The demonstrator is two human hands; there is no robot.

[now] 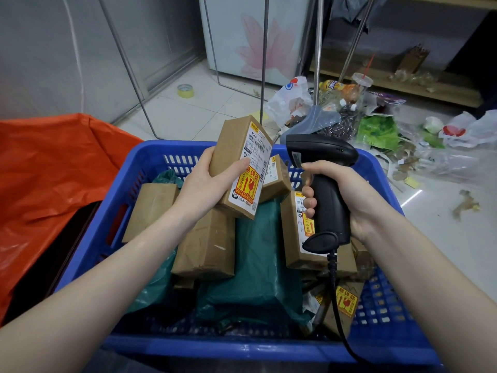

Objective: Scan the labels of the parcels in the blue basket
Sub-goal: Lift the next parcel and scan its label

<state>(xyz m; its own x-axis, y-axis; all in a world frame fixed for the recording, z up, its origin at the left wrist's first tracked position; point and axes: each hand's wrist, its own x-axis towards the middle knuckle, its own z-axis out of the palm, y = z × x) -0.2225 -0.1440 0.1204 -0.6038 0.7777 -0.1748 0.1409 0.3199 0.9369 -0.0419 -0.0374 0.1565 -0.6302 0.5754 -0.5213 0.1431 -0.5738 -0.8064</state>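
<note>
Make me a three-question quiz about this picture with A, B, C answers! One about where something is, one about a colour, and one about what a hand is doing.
1. Where is the roll of yellow tape?
A. On the floor beyond the basket
B. Inside the basket
C. In a hand

2. What colour is the basket?
A. Red
B. Blue
C. White

3. What is the left hand doing?
A. Resting empty
B. Holding the scanner
C. Holding up a brown box

Answers:
1. A: the roll of yellow tape lies on the pale floor tiles, far past the basket.
2. B: the basket has blue walls all round the parcels.
3. C: the left hand grips a brown box above the basket, its label turned towards the black scanner that the right hand holds.
</note>
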